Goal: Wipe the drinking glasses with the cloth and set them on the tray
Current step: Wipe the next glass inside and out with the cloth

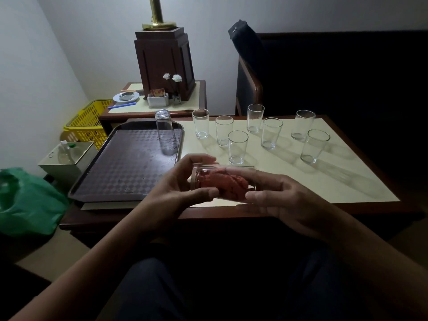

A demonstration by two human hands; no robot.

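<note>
Gripping the glass (201, 170), left hand (174, 189) and right hand (290, 199) partly hide its cloth (222, 184).

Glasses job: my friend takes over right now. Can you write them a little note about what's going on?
Left hand grips the base end of the held glass, which lies sideways over the table edge. Right hand holds its mouth end, and the red cloth is stuffed inside.
Done: one upturned glass stands on the tray.
Left: finish wiping this one, set it on the tray, then do the seven upright glasses waiting on the table.
</note>
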